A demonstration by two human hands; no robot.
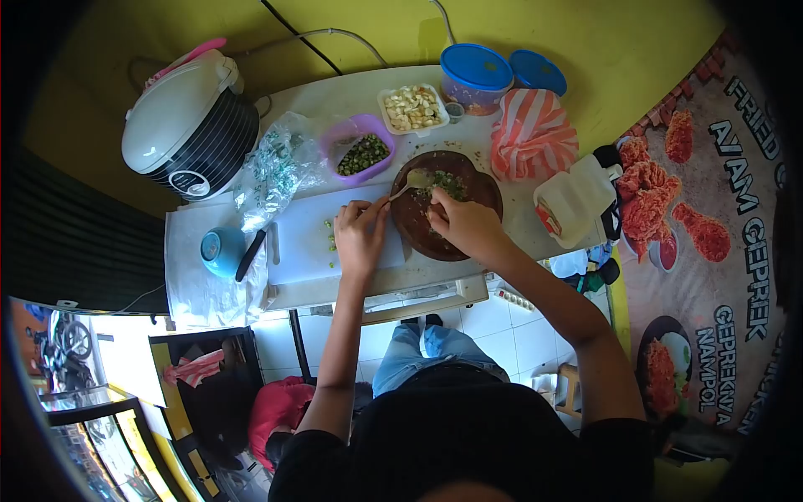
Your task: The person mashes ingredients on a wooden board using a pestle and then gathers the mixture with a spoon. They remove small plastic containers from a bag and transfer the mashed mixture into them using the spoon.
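My left hand (361, 238) pinches the handle of a spoon (401, 191) beside a round brown mortar (411, 226). The spoon's bowl lies over the mortar, by chopped green pieces (450, 182). Reaching over the mortar from the right, my right hand (468, 224) has its fingers bent together near those pieces; what they hold, if anything, is hidden. Under my left hand is a white cutting board (305, 230) with a few green bits. A purple bowl (333, 151) of chopped green pieces stands behind it, next to a white tub (385, 107) of pale peeled pieces.
To the left are a rice cooker (188, 125), a crumpled plastic bag (280, 163), a blue cup (222, 251) and a black-handled knife (250, 256). Blue-lidded containers (477, 67), a striped bag (535, 138) and a clear container (577, 197) stand right. Someone in red (280, 410) is below left.
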